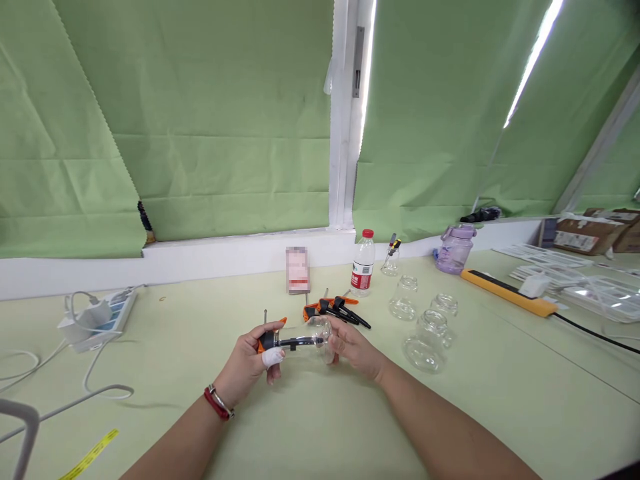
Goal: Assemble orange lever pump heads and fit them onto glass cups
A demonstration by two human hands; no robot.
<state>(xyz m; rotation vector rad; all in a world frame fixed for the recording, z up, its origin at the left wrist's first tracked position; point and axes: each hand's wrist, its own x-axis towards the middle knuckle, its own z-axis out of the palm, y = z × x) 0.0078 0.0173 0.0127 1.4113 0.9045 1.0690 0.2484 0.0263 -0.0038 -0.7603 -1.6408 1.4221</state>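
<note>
My left hand (257, 357) grips an orange-and-black lid (266, 341) at the neck of a clear glass bottle. A white wrap covers one of its fingers. From the lid, a black tube (300, 342) runs inside the glass bottle (314, 327), which lies sideways above the table. My right hand (353, 347) is closed around the bottle's wide base. Just behind it, several more orange-and-black lids (345, 303) with black tubes lie in a row. To the right stand clear glass bottles without lids, including a near one (425, 347) and a farther one (403, 300).
A red-capped plastic bottle (363, 267), a propped phone-like object (298, 270) and a glass holding tools (391, 260) stand at the back. A purple jug (455, 250) and orange power strip (507, 293) are right. A white power strip (113, 320) with cables is left.
</note>
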